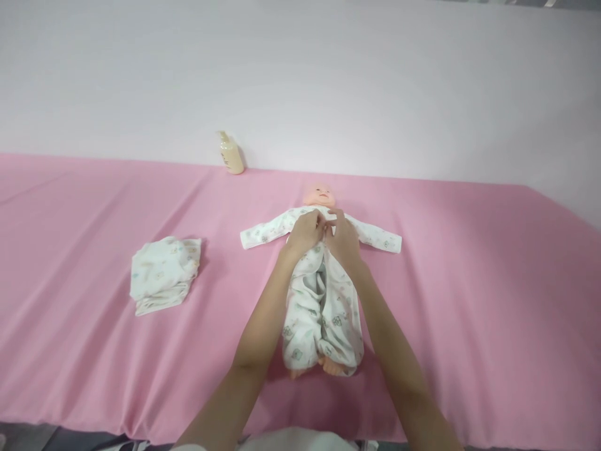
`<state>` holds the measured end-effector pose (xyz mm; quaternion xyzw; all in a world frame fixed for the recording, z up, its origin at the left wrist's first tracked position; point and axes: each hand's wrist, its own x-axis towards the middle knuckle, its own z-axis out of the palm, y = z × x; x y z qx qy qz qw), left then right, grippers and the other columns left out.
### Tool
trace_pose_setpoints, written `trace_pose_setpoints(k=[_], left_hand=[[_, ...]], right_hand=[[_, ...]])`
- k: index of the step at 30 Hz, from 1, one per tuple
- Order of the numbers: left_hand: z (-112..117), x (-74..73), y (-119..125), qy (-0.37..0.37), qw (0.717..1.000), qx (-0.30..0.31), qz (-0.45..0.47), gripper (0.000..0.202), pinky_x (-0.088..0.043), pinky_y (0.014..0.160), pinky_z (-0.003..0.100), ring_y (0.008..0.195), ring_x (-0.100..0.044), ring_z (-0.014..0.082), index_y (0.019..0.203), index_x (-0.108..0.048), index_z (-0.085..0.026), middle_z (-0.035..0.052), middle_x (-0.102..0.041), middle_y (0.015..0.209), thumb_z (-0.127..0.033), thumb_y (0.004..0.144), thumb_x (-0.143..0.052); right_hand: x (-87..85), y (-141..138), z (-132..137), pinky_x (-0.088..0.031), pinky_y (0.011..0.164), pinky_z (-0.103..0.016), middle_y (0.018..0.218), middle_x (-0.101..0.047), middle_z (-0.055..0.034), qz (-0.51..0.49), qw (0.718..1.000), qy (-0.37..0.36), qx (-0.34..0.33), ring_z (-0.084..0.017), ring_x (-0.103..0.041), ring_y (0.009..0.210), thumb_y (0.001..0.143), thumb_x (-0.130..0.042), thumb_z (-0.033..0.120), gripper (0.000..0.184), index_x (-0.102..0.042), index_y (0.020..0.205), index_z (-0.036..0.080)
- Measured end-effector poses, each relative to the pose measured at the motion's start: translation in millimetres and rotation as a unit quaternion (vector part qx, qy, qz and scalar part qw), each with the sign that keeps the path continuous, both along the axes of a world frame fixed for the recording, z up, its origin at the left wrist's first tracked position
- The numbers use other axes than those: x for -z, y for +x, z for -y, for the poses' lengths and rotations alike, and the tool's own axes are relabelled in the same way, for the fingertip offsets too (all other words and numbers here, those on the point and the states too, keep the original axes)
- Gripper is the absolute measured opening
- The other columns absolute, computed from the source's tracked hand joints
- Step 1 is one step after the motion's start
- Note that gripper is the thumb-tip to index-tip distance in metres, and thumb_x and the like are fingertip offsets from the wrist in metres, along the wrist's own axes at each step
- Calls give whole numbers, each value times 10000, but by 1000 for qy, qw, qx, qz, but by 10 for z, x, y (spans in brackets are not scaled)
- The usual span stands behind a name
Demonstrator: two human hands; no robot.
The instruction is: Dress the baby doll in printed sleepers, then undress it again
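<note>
A baby doll lies on its back, head toward the wall and bare feet toward me. It wears a white printed baby romper, its long sleeves stretched out to both sides. Below the chest the romper's front is parted, with folds between the legs. Over the doll's chest, my left hand and my right hand meet at the front of the garment. The fingers of both are bent and pinched on the romper cloth near the neckline. What exactly lies between the fingertips is too small to make out.
A folded stack of white printed cloth lies to the left. A cream pump bottle stands at the back against the pale wall. Pink cloth with creases covers the table, whose front edge runs close to my body.
</note>
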<state>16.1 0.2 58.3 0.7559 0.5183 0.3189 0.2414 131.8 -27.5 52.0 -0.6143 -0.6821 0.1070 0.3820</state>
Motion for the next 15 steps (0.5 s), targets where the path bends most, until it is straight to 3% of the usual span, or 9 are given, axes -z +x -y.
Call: trace_pose_setpoints(k=[4, 7, 11, 15], left_hand=[[71, -44, -84, -146, 986, 56, 62, 144, -491, 537, 253, 561, -612, 133, 966, -470, -184, 39, -644, 773, -291, 871, -451], [132, -110, -142, -206, 973, 91, 55, 274, -507, 510, 248, 572, -631, 145, 1048, -412, -196, 39, -644, 775, -222, 804, -535], [171, -160, -177, -226, 968, 104, 34, 362, -521, 512, 240, 619, -641, 149, 1061, -397, -207, 52, -648, 841, -141, 742, -553], [159, -132, -180, -194, 975, 106, 2, 389, -498, 516, 241, 537, -596, 122, 1070, -392, -210, 27, -653, 808, -116, 719, -531]], right_hand=[[-143, 134, 60, -387, 651, -285, 805, -696, -30, 69, 995, -71, -13, -200, -609, 745, 821, -479, 157, 208, -635, 949, 207], [-193, 209, 108, -371, 591, -269, 775, -693, -36, 113, 983, -141, -41, -185, -609, 704, 798, -539, 178, 146, -677, 764, 209], [-170, 221, 132, -370, 564, -257, 768, -695, -39, 133, 972, -183, -66, -170, -609, 667, 751, -606, 159, 94, -691, 749, 197], [-147, 208, 121, -369, 553, -248, 777, -698, -21, 127, 973, -181, -71, -163, -608, 671, 728, -636, 171, 72, -689, 765, 205]])
